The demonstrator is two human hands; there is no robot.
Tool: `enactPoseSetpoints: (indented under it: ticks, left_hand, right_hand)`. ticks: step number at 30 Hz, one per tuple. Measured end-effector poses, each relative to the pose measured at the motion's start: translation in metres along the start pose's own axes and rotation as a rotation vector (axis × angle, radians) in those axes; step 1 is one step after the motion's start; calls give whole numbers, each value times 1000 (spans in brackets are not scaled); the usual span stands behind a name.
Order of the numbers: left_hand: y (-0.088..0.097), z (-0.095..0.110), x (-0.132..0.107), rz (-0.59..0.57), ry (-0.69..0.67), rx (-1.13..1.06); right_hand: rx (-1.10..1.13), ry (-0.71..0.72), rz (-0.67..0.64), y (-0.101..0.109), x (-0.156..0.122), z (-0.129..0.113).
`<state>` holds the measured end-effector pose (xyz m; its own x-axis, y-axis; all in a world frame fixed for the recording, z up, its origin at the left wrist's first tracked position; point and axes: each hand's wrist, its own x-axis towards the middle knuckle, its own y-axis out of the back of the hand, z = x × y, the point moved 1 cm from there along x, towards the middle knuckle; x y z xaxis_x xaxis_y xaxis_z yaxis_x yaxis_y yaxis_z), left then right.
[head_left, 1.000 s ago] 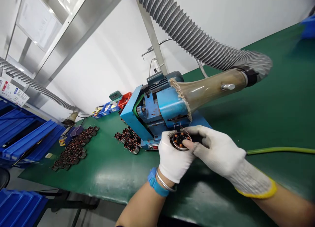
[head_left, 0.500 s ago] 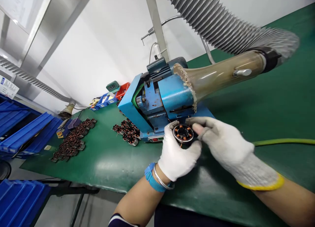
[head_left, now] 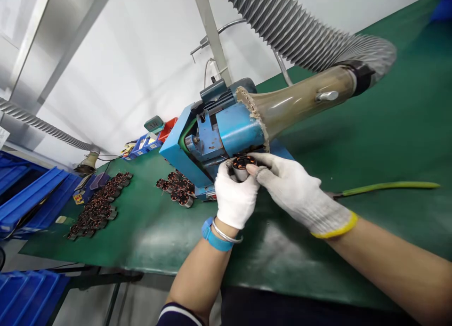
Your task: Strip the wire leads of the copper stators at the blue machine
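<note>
Stator [head_left: 242, 165] now sits higher, tight against the machine's front, versus half a second back. Left hand [head_left: 235, 196], gloved, has its fingers clamped round the steel rim. Right hand [head_left: 293, 189] comes in from 3 o'clock, fingertips pinched on the top edge. The part looks small, rigid and dense, with fragile copper windings, so grip the rim, not the coils. Blue machine [head_left: 226, 128] is at 12, loose stators [head_left: 176, 189] on the bench at 10.

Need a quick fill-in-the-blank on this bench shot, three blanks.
The left hand grips a copper-wound stator, with the right hand touching it, in front of the ____ machine.
The table top is ____.
The right glove's cuff is edged in ____.
Missing: blue; green; yellow.
</note>
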<state>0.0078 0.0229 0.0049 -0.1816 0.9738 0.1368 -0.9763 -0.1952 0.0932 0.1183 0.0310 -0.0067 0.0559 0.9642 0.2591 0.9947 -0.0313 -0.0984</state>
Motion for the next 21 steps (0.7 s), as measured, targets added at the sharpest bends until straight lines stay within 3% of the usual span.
enactPoseSetpoints:
  ticks: [7,11,17,21]
  left_hand:
    - [-3,2,2,12,-16,66]
    - [4,-7,-8,-32,-24,16]
    - [47,-38,-46,-135,-200,59]
    - [96,-57,-79,-121,-146,310]
  right_hand:
    - [17,-6,3,0,1,2]
    - [-27,-6,26,3,-12,12]
    - [-244,285,-182,6,-44,30]
    - [-375,347,-385,3,-54,41]
